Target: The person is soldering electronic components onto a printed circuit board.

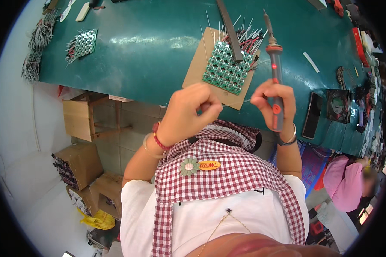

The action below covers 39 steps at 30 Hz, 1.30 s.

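My right hand (278,100) is closed round a soldering iron (275,64), its tip pointing up and away from me. The fingers of my left hand (193,109) are pinched together. A thin pale wire (236,103) runs between my two hands, just above the table's near edge. Beyond them, a block of green circuit boards (228,66) with white and red wire leads lies on a brown board (195,68). A dark flat bar (230,30) rests across the far part of the boards. Neither hand touches the boards.
On the green table (141,64) lie a smaller circuit-board panel (82,45) at left, a phone (313,115) and a small fan (339,105) at right. Wire bundles (40,34) hang over the left edge. Boxes (79,165) stand lower left; another person's pink sleeve (341,182) shows lower right.
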Each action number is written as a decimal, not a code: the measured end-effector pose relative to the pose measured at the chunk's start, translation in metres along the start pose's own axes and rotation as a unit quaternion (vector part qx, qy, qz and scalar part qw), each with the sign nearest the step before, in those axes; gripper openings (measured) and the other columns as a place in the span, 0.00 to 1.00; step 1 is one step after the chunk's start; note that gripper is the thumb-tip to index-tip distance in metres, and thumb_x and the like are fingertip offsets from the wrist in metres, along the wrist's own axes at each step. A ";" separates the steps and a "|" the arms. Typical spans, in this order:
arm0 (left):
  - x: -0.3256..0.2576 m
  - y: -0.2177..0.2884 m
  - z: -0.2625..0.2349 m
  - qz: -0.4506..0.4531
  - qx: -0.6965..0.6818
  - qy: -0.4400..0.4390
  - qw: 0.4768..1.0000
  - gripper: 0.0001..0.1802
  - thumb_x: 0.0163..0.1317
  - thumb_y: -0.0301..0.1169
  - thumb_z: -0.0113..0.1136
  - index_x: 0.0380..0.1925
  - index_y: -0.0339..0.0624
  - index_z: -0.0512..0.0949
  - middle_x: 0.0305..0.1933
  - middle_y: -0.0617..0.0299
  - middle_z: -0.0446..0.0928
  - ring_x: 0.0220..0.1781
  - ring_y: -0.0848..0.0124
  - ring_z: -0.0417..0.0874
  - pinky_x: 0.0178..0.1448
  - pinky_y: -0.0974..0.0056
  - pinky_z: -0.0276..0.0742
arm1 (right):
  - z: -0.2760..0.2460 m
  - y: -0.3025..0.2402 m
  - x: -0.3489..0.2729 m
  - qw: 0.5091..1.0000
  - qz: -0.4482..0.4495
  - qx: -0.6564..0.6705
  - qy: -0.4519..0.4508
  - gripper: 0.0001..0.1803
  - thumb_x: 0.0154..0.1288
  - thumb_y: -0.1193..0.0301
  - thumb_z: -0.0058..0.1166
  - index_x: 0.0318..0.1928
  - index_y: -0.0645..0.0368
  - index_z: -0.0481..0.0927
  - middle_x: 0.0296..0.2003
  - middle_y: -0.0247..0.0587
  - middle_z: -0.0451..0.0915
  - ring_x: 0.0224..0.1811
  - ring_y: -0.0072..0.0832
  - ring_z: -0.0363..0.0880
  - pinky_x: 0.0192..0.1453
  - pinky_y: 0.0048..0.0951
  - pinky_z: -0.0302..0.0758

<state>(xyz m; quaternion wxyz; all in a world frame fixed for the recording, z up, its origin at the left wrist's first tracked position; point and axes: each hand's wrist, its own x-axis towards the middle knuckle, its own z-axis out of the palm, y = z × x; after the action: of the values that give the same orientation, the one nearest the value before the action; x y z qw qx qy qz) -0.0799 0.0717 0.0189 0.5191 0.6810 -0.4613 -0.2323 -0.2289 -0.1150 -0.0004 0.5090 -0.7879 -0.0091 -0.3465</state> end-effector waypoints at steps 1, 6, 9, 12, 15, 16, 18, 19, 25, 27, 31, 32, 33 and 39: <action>-0.009 0.001 0.003 -0.007 -0.005 -0.006 1.000 0.05 0.51 0.19 0.62 0.24 0.36 0.75 0.24 0.67 0.72 0.23 0.81 0.68 0.27 0.74 0.63 | -0.008 0.001 -0.009 1.000 0.010 0.000 0.001 0.17 0.58 0.85 0.63 0.44 0.60 0.72 0.30 0.39 0.79 0.27 0.24 0.77 0.32 0.22 0.75; -0.039 -0.013 0.015 -0.061 0.029 0.066 0.996 0.06 0.49 0.15 0.59 0.23 0.36 0.73 0.22 0.63 0.70 0.23 0.78 0.70 0.25 0.73 0.64 | -0.056 0.008 -0.037 0.983 0.085 -0.091 0.134 0.17 0.60 0.77 0.65 0.46 0.58 0.72 0.29 0.39 0.79 0.29 0.22 0.76 0.34 0.19 0.73; -0.043 -0.027 0.034 -0.047 0.055 0.067 0.995 0.07 0.48 0.15 0.60 0.23 0.36 0.73 0.22 0.62 0.69 0.22 0.74 0.70 0.25 0.70 0.65 | -0.091 0.016 -0.047 0.984 0.133 -0.017 0.117 0.27 0.68 0.53 0.57 0.55 0.61 0.72 0.29 0.41 0.79 0.27 0.22 0.75 0.30 0.20 0.71; -0.043 -0.039 0.050 0.008 0.190 0.101 0.977 0.09 0.43 0.15 0.59 0.23 0.40 0.73 0.22 0.60 0.69 0.24 0.65 0.72 0.28 0.65 0.66 | -0.095 0.014 -0.056 0.956 0.256 0.086 0.118 0.46 0.63 0.33 0.44 0.60 0.67 0.71 0.30 0.47 0.80 0.22 0.25 0.74 0.26 0.25 0.72; -0.044 -0.042 0.054 0.016 0.274 0.108 0.956 0.10 0.41 0.16 0.60 0.23 0.41 0.73 0.27 0.62 0.72 0.29 0.64 0.73 0.37 0.61 0.68 | -0.086 0.018 -0.061 0.951 0.267 0.107 0.114 0.47 0.61 0.32 0.45 0.56 0.68 0.75 0.29 0.48 0.80 0.22 0.24 0.75 0.25 0.22 0.70; -0.044 -0.044 0.056 0.015 0.272 0.106 0.956 0.10 0.41 0.16 0.60 0.23 0.41 0.73 0.27 0.62 0.72 0.29 0.64 0.73 0.37 0.61 0.68 | -0.083 0.021 -0.067 0.951 0.242 0.150 0.122 0.38 0.65 0.39 0.51 0.50 0.68 0.78 0.29 0.47 0.80 0.22 0.23 0.74 0.24 0.20 0.69; -0.045 -0.046 0.060 0.020 0.262 0.111 0.959 0.10 0.41 0.20 0.63 0.24 0.43 0.73 0.36 0.62 0.76 0.40 0.62 0.77 0.48 0.57 0.66 | -0.086 0.031 -0.077 0.952 0.256 0.134 0.099 0.32 0.65 0.47 0.55 0.47 0.69 0.79 0.29 0.46 0.80 0.22 0.22 0.73 0.25 0.20 0.67; -0.044 -0.047 0.061 0.017 0.261 0.110 0.959 0.10 0.41 0.20 0.63 0.24 0.43 0.73 0.36 0.62 0.76 0.40 0.62 0.77 0.48 0.57 0.66 | -0.085 0.033 -0.078 0.953 0.268 0.118 0.076 0.25 0.66 0.55 0.59 0.45 0.70 0.80 0.29 0.45 0.80 0.22 0.21 0.72 0.25 0.19 0.66; -0.042 -0.051 0.068 0.038 0.227 0.119 0.966 0.10 0.42 0.20 0.62 0.26 0.41 0.73 0.50 0.57 0.79 0.51 0.59 0.79 0.57 0.52 0.64 | -0.084 0.038 -0.070 0.936 0.322 0.128 0.067 0.16 0.54 0.70 0.56 0.38 0.72 0.82 0.27 0.41 0.79 0.22 0.18 0.68 0.25 0.20 0.58; -0.042 -0.054 0.069 0.037 0.227 0.118 0.966 0.10 0.42 0.20 0.62 0.25 0.42 0.73 0.51 0.57 0.79 0.52 0.59 0.80 0.59 0.52 0.64 | -0.086 0.040 -0.065 0.938 0.318 0.131 0.037 0.16 0.53 0.70 0.56 0.38 0.72 0.82 0.27 0.41 0.79 0.23 0.18 0.67 0.26 0.20 0.58; -0.044 -0.053 0.070 0.033 0.229 0.121 0.965 0.10 0.43 0.20 0.61 0.25 0.42 0.72 0.51 0.57 0.80 0.52 0.60 0.81 0.60 0.51 0.63 | -0.083 0.045 -0.059 0.942 0.313 0.120 0.002 0.16 0.53 0.69 0.58 0.37 0.70 0.83 0.23 0.35 0.74 0.24 0.17 0.62 0.28 0.21 0.54; -0.044 -0.052 0.070 0.031 0.229 0.122 0.965 0.10 0.43 0.20 0.61 0.25 0.42 0.72 0.51 0.58 0.80 0.53 0.60 0.81 0.60 0.51 0.63 | -0.083 0.047 -0.059 0.945 0.305 0.112 -0.019 0.15 0.53 0.69 0.59 0.37 0.70 0.84 0.22 0.32 0.71 0.24 0.17 0.61 0.28 0.22 0.53; -0.044 -0.052 0.070 0.027 0.229 0.120 0.966 0.10 0.44 0.20 0.61 0.26 0.42 0.72 0.51 0.59 0.80 0.53 0.61 0.81 0.60 0.51 0.63 | -0.082 0.047 -0.058 0.945 0.306 0.113 -0.021 0.15 0.53 0.69 0.59 0.37 0.70 0.84 0.22 0.32 0.71 0.24 0.17 0.61 0.28 0.22 0.53; -0.042 -0.053 0.071 0.026 0.230 0.120 0.965 0.10 0.43 0.19 0.61 0.26 0.42 0.72 0.51 0.59 0.80 0.52 0.61 0.81 0.60 0.51 0.62 | -0.081 0.046 -0.053 0.947 0.301 0.106 -0.038 0.15 0.53 0.69 0.59 0.36 0.69 0.84 0.21 0.30 0.68 0.23 0.16 0.59 0.27 0.23 0.51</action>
<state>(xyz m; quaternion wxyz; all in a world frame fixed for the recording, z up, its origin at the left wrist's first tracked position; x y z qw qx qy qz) -0.1353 0.0753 -0.0619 0.4056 0.7930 -0.4540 -0.0228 -0.2956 -0.1842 -0.0468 0.6698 -0.7078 0.1724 -0.1438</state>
